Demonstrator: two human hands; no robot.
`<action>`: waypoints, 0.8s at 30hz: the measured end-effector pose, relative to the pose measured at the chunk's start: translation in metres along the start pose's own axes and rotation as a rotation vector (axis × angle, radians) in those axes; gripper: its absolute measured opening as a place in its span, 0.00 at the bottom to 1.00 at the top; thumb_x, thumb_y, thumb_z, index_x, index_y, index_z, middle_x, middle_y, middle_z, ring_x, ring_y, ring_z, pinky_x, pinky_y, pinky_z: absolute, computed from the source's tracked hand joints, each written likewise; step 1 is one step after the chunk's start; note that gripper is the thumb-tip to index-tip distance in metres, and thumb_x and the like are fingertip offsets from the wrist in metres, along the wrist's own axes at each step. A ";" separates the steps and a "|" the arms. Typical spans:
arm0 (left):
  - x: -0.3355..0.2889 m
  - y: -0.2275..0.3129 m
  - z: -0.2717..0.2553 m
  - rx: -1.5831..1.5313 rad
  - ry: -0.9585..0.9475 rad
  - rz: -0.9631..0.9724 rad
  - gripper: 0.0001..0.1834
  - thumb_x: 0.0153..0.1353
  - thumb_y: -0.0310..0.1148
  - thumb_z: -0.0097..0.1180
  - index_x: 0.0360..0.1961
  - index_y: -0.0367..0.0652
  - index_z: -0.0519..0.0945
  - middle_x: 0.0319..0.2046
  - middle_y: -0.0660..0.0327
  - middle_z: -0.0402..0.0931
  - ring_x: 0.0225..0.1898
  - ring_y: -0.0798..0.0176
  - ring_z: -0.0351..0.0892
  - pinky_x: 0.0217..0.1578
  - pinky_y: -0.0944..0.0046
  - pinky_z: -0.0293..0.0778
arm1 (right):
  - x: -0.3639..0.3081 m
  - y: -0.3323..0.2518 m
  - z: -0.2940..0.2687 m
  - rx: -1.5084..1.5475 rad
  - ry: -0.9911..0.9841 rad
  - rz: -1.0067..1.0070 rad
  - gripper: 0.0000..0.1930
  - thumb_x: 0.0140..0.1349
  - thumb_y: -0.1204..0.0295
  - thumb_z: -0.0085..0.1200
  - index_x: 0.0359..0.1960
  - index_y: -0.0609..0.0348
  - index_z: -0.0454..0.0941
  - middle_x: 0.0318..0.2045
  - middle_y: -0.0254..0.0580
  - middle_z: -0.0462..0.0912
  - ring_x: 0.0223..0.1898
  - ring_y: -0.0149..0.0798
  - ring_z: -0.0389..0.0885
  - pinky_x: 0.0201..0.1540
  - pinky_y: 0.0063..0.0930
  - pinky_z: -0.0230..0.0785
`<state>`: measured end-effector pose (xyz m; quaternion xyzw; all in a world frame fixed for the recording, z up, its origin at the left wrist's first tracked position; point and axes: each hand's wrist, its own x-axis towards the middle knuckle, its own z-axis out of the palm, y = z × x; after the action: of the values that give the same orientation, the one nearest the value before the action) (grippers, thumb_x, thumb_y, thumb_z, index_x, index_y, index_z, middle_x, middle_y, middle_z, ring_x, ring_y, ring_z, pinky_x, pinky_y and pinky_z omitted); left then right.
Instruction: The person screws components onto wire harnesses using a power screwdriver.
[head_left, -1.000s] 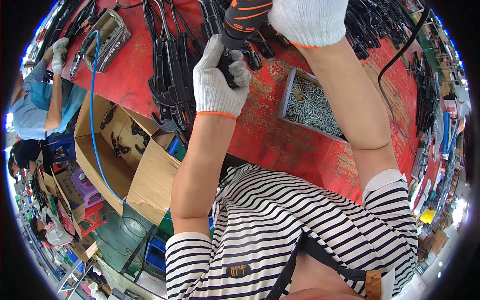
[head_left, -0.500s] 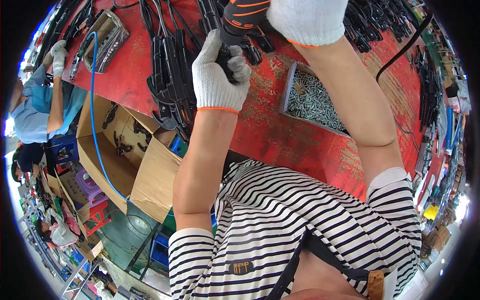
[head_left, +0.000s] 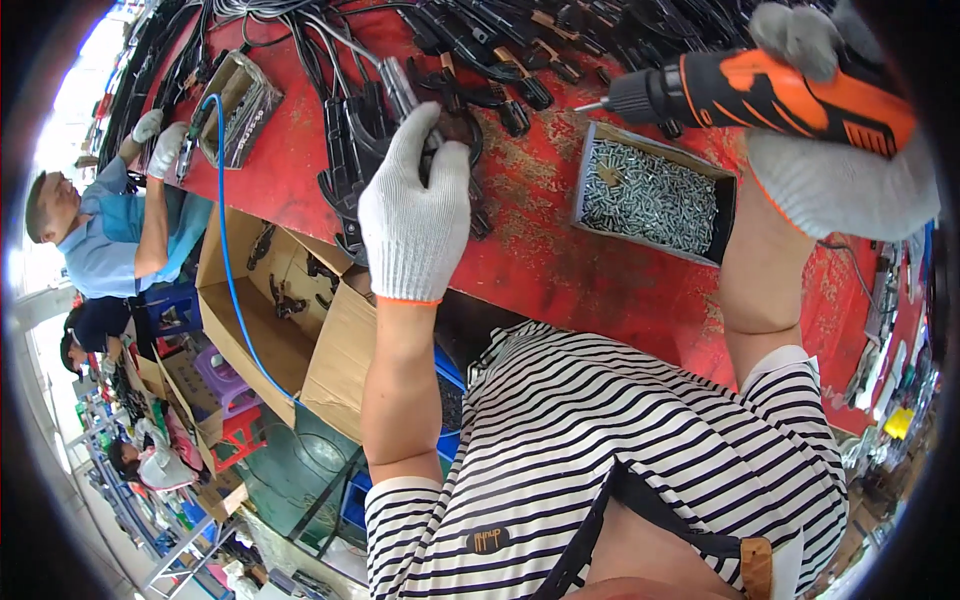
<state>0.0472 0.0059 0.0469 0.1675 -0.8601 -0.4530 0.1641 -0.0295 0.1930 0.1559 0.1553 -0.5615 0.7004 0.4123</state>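
My left hand (head_left: 415, 220), in a white knit glove, is closed on a black clamp (head_left: 462, 130) at the pile's edge; the fingers hide much of it. Beside the fingertips a shiny metal tube (head_left: 398, 88) points away from me. My right hand (head_left: 845, 185), gloved too, grips an orange and black power screwdriver (head_left: 750, 95) above the table's right side. Its thin bit points left, apart from the clamp. Below the screwdriver, an open box of small silver screws (head_left: 650, 195) rests on the red table (head_left: 540, 260).
Black clamps with cables (head_left: 345, 150) lie heaped left of my left hand, and more cover the far side. A screw box (head_left: 245, 105) stands far left, near a blue hose (head_left: 228, 260). An open carton (head_left: 240, 330) sits below the table edge. A gloved co-worker (head_left: 110, 235) works at left.
The screwdriver has moved right, away from the piece in my left hand, and swung so its bit points left. The screw box now shows fully. My left hand has shifted slightly nearer me.
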 end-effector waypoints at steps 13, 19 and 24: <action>-0.006 0.034 -0.011 0.946 -0.334 0.015 0.23 0.66 0.54 0.53 0.46 0.49 0.87 0.35 0.42 0.85 0.41 0.38 0.86 0.46 0.45 0.79 | 0.030 0.020 -0.093 0.225 0.119 0.127 0.18 0.70 0.56 0.52 0.47 0.58 0.79 0.35 0.46 0.84 0.26 0.39 0.83 0.31 0.34 0.79; 0.048 0.049 0.002 0.627 -0.172 0.146 0.25 0.63 0.52 0.61 0.49 0.41 0.87 0.42 0.46 0.86 0.47 0.45 0.87 0.49 0.55 0.78 | 0.037 0.027 -0.121 0.322 0.153 0.163 0.19 0.69 0.56 0.53 0.48 0.58 0.78 0.36 0.47 0.84 0.27 0.40 0.83 0.33 0.36 0.78; 0.175 -0.017 0.038 0.569 -0.202 0.110 0.31 0.59 0.54 0.60 0.51 0.36 0.86 0.48 0.41 0.85 0.53 0.41 0.84 0.55 0.52 0.76 | 0.045 0.020 -0.119 0.446 0.145 0.172 0.19 0.68 0.56 0.53 0.50 0.59 0.78 0.37 0.48 0.84 0.28 0.41 0.82 0.34 0.38 0.78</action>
<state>-0.1229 -0.0524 0.0354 0.1138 -0.9722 -0.1989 0.0487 -0.0433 0.3198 0.1348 0.1437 -0.3731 0.8488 0.3460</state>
